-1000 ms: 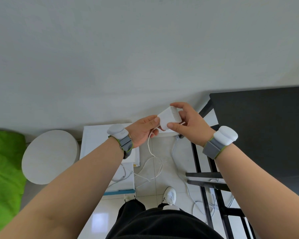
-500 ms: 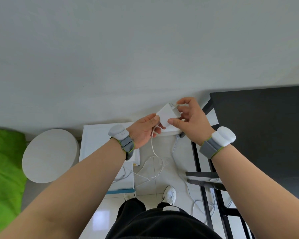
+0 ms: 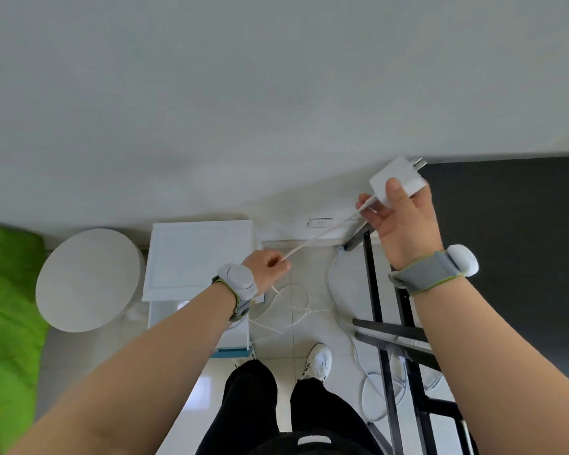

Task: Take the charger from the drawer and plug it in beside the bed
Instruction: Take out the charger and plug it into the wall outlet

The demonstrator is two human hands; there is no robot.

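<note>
Head view: charger (image 3: pixel 397 181) out of the drawer, gripped by right hand (image 3: pixel 404 224) above the wall socket (image 3: pixel 319 222); left hand (image 3: pixel 267 265) pinches its taut cable (image 3: pixel 326 232) below-left of the socket; plugging in remains

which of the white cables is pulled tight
The charger cable, stretched straight between the left hand and the charger. The thicker cable lies slack on the floor.
</note>
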